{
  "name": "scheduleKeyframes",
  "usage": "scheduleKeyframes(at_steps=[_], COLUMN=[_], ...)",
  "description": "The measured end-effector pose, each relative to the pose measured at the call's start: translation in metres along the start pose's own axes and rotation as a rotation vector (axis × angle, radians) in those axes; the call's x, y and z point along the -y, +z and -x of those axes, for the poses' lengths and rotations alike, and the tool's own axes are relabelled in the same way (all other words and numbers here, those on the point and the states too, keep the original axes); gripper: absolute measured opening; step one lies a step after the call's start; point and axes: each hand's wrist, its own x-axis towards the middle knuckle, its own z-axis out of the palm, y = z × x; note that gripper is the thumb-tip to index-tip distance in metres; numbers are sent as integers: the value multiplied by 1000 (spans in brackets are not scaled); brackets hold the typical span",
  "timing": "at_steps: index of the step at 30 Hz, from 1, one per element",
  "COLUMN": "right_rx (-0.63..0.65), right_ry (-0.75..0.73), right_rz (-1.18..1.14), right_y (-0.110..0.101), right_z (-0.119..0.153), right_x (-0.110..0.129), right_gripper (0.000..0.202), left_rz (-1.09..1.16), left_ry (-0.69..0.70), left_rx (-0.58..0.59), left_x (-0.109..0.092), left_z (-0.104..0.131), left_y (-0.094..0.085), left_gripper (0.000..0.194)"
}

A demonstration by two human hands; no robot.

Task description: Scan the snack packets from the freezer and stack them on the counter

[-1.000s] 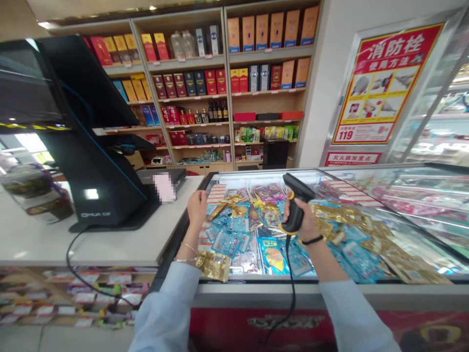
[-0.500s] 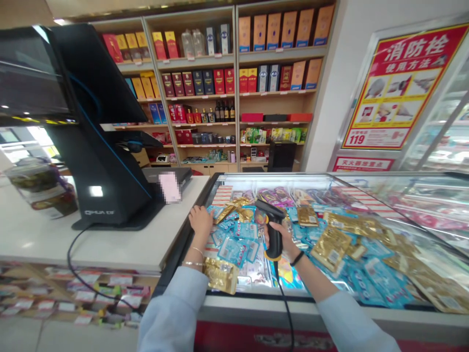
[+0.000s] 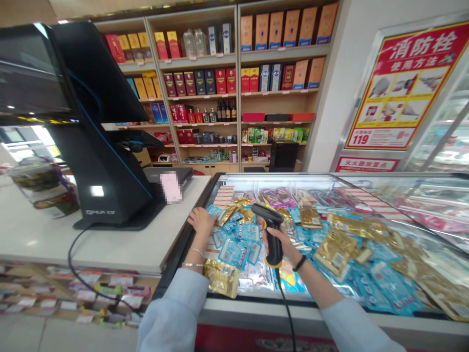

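Note:
A black barcode scanner (image 3: 273, 237) is gripped in my right hand (image 3: 282, 240), its head tilted toward the left and its cable hanging down over the freezer's front. My left hand (image 3: 202, 221) rests at the freezer's left edge with its fingers spread, touching the border of the blue packets. Beneath and between the hands, blue packets (image 3: 234, 252) lie scattered on the glass top. One gold packet (image 3: 222, 277) sits below my left hand near the front edge. Further gold packets (image 3: 335, 250) and blue ones are heaped to the right of the scanner.
On the white counter (image 3: 176, 220) at left stand a black register screen (image 3: 106, 181), a jar (image 3: 47, 188) and a pink blurred item (image 3: 171, 187). Shelves of boxes (image 3: 200, 82) line the back; a red poster (image 3: 410, 88) hangs at right.
The scanner in my right hand has tipped slightly, its head now a little lower and further left. My left hand's fingers have shifted slightly right. The view has moved a little.

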Motion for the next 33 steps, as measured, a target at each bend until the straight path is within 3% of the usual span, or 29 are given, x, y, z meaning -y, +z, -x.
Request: scheduleKeyframes(at_steps=[7,13,19,27,33], right_rx=[-5,10,89,137,163], right_ry=[-26,-56,-39,-18,-19], right_rz=[31,53,107,102,111], right_y=[6,12,14,17,16], right_z=[6,14,15,19,18], right_x=[8,16,16,19,18], right_gripper=[41,42,38,37,37], left_rz=[434,813,835,831,849], left_ry=[133,206,323,467,448], left_rx=[35,-112,-270,-304,-339], left_x=[2,-5,-12,-14,-13], left_z=[-5,-3,4,7,6], left_y=[-7,-13,-19,-19,-18], left_gripper=[41,54,55,47,43])
